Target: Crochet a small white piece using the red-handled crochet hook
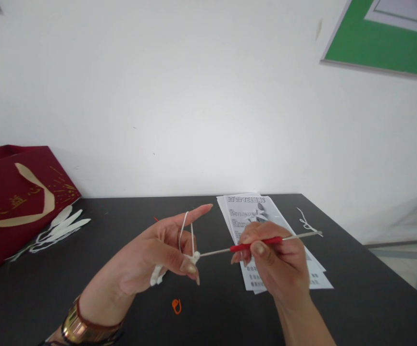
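Note:
My left hand [165,250] pinches a small piece of white crochet work [157,275] between thumb and fingers, partly hidden behind the hand. White yarn [193,235] loops over its raised index finger and runs down to the stitches at the fingertips. My right hand [276,262] grips the red handle of a crochet hook [244,247] like a pen. The hook's metal shaft points left, its tip at the white stitches beside my left thumb; its other metal end sticks out to the right. Below my left hand lies an orange stitch marker [176,306] on the dark table.
Printed pattern sheets [287,283] lie behind and under my right hand. A scrap of white yarn [305,223] is farther right. On the left, white crocheted petals [62,228] lie against a dark red gift bag [9,192]. The black table [208,317] meets a white wall.

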`<state>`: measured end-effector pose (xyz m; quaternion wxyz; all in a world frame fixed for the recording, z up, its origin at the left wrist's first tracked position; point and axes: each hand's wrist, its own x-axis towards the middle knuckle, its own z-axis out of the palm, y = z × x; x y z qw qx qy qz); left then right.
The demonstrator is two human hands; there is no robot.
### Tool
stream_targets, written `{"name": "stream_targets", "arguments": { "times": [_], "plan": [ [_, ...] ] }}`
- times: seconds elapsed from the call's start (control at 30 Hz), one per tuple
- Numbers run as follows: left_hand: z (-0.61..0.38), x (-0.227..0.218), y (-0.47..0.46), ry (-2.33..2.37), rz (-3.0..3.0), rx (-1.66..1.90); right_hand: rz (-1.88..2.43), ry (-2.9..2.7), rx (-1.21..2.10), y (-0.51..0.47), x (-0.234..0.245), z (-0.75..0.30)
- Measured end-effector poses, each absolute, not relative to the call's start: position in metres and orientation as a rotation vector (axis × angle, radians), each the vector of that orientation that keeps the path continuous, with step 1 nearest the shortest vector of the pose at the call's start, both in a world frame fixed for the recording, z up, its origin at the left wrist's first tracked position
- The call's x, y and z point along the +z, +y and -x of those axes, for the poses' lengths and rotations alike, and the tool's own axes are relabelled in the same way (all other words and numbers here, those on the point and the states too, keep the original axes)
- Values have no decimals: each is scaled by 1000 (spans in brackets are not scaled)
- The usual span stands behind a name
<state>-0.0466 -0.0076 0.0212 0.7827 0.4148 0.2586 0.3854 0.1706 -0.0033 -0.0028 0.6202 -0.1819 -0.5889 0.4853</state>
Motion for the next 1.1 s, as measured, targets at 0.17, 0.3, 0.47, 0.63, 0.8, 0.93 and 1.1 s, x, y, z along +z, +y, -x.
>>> {"name": "stream_targets", "arguments": {
  "times": [0.17, 0.3, 0.47, 0.63, 0.8, 0.93, 1.1],
  "plan": [
    [45, 23, -9, 548, -893, 822, 456, -1304, 1168, -2, -2, -169],
    [45, 22, -10, 553, -880, 813, 457, -1291, 1203, -1, -1, -169],
    [46, 22, -9, 570, -870, 799, 481, -1237, 1256, 0, 0, -170],
    [44, 24, -8, 585, -891, 799, 480, -1096, 1433, 3, 1, -166],
    [42, 23, -9, 627, -938, 907, 478, -959, 1595, 9, -1, -159],
    [36, 22, -10, 699, -968, 1000, 472, -865, 1700, 13, -7, -152],
    [27, 21, -11, 769, -990, 1097, 495, -821, 1693, 12, -8, -145]
  ]
}}
